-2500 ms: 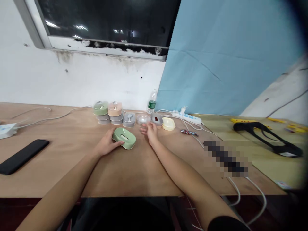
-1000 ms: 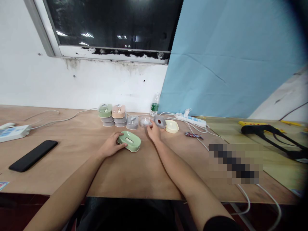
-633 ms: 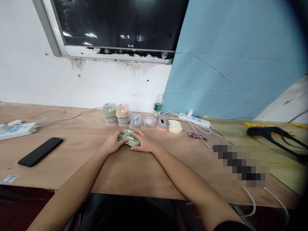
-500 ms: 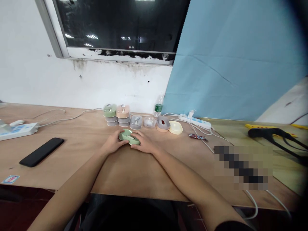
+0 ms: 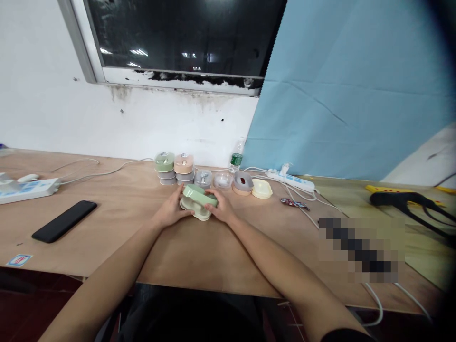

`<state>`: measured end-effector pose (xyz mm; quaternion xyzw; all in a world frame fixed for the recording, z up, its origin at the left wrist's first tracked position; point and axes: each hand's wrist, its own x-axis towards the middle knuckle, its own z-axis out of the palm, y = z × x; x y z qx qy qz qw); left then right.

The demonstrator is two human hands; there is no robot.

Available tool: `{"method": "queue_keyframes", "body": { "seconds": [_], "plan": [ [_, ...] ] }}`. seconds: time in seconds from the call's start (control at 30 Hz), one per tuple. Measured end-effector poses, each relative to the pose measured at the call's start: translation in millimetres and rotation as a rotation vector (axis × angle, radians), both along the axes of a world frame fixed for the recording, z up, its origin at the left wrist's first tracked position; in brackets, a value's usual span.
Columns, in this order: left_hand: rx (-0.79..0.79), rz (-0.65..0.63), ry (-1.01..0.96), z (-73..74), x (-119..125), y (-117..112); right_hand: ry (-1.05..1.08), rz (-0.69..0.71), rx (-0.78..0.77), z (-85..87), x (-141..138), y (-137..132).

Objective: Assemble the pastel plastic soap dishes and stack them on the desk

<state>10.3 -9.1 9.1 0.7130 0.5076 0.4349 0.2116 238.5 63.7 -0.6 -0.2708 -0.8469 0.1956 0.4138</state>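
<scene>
Between my hands is a small green soap box (image 5: 200, 194) with a cream, wavy-edged part (image 5: 196, 209) facing me. It is tipped up above the tabletop; whether the two parts are joined or lifted apart is hard to tell. My left hand (image 5: 171, 208) grips its left end, thumb along the cream edge. My right hand (image 5: 221, 208) closes on the right end, fingers over the green side. Just behind stand similar boxes: a stack with a green one (image 5: 164, 162) on top, another topped by a pink one (image 5: 184, 164), and a single grey one (image 5: 203, 178).
Right of these are a clear round container (image 5: 223, 180), a grey-and-pink box (image 5: 242, 182), a yellow tray (image 5: 261, 189) and a bottle (image 5: 236, 159). A black phone (image 5: 64, 221) and power strip (image 5: 30, 191) lie left. Another power strip (image 5: 291, 180) with cables sits right.
The soap box, flat with its green top up before, is now tipped so that its cream part shows. Both hands have kept hold and turned with it. The view has shifted slightly.
</scene>
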Motion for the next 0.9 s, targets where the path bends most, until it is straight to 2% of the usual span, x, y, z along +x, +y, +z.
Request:
{"method": "queue_keyframes", "body": {
  "seconds": [0.13, 0.2, 0.3, 0.37, 0.43, 0.5, 0.57, 0.67, 0.73, 0.8, 0.9],
  "plan": [
    [0.115, 0.02, 0.108, -3.9, -6.5, 3.4, -0.062, 0.042, 0.093, -0.6, -0.1, -2.6],
    [0.116, 0.077, 0.111, -5.8, -8.9, 5.4, 0.02, 0.007, 0.158, -2.9, -0.8, -1.0],
    [0.046, 0.232, -0.057, -6.3, -6.7, 8.4, 0.214, -0.197, 0.292, -7.4, -3.1, 0.8],
    [-0.011, 0.283, -0.233, -4.9, -0.6, 9.3, 0.166, -0.226, 0.362, -9.6, -7.3, -1.7],
    [-0.079, 0.226, -0.385, -2.7, 8.1, 8.5, 0.015, -0.107, 0.397, -10.5, -14.3, -7.4],
    [-0.141, 0.094, -0.471, -0.1, 17.3, 5.5, -0.079, 0.021, 0.411, -9.9, -22.5, -13.7],
    [-0.136, -0.03, -0.489, 2.3, 24.2, 1.1, -0.099, 0.051, 0.407, -8.4, -28.3, -17.7],
    [-0.117, -0.164, -0.392, 3.4, 27.4, -5.5, -0.112, -0.006, 0.4, -5.5, -25.7, -16.0],
    [-0.137, -0.201, -0.257, 1.7, 26.0, -8.2, -0.111, -0.06, 0.419, -3.5, -14.9, -9.2],
    [-0.126, -0.164, -0.089, -1.2, 23.6, -9.2, -0.079, -0.156, 0.439, -1.1, 2.8, 2.7],
    [-0.037, -0.043, 0.143, -4.5, 18.9, -7.3, 0.021, -0.444, 0.409, 2.3, 39.6, 28.7]
  ]
}}
